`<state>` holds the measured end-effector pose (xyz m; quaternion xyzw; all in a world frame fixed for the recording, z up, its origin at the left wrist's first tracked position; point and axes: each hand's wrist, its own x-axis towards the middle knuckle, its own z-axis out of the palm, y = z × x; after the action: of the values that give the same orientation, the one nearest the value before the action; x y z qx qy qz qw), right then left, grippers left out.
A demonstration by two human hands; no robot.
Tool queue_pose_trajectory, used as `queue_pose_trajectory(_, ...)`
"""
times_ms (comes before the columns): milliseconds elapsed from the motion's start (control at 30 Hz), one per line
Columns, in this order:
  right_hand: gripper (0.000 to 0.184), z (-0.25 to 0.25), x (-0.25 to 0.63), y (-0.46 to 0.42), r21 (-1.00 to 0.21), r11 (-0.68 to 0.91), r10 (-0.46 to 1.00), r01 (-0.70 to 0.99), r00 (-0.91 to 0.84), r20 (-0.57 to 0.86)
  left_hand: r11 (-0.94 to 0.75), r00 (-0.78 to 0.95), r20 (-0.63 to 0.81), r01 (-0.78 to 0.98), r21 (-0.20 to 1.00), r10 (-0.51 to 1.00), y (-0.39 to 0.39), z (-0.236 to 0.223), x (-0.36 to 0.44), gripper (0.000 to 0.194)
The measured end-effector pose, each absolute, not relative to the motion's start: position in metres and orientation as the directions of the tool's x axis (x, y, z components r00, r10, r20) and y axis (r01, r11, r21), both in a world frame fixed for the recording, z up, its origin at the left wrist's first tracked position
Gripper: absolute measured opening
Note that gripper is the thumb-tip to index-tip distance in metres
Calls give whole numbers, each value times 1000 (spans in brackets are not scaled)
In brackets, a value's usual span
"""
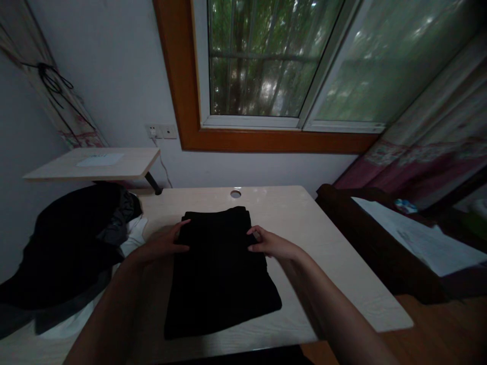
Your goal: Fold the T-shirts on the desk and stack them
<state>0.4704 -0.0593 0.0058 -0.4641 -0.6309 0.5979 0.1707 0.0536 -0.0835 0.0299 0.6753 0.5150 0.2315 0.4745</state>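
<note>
A folded black garment (222, 274) lies flat on the pale wood-grain table (304, 228), its lower right corner flaring outward. At its upper left edge is my left hand (167, 242), thumb and forefinger spread apart on the cloth. My right hand (268, 243) touches the opposite edge at about the same height, with a gap between thumb and forefinger. Both hands look open; any fingers beneath the cloth's edges are hidden. The garment's exact kind is hard to make out in the dim light.
A heap of dark clothes (68, 243) with white cloth under it lies left, below a raised shelf (140, 165) bearing a paper sheet. Behind the table are a cable hole (236, 194), wall sockets (162, 132) and a window. Dark brown furniture (380, 248) stands at the right.
</note>
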Motion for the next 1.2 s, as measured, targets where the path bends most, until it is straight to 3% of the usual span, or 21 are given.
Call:
queue_pose_trajectory(100,64,8,474,-59,-919,-143,806,367,-496,-323,12,269,-157,471,882,950,-77,20,50,90)
queue_pose_trajectory(200,66,0,471,-48,-941,-37,909,336,-381,-172,60,75,-108,471,880,991,-64,9,56,88)
queue_pose_trajectory(333,60,-14,463,-20,-883,115,981,455,-194,27,53,-176,44,508,860,983,-46,1,72,81)
queue_pose_trajectory(567,56,-25,441,22,-912,189,981,364,-116,157,-27,-294,99,239,971,951,-21,-20,82,73)
queue_pose_trajectory(800,49,-21,418,51,-973,200,980,115,-4,201,-104,-404,217,285,953,889,-11,-16,75,53)
queue_pose_trajectory(933,47,-15,408,67,-953,240,968,183,35,250,-122,-447,312,403,907,838,-1,-12,71,43)
queue_pose_trajectory(1067,54,-17,404,79,-958,146,987,248,25,157,-79,-418,222,333,940,881,12,-26,63,55)
queue_pose_trajectory(1200,66,-21,406,77,-978,47,999,202,-20,44,-46,-413,172,300,953,894,19,-44,53,64)
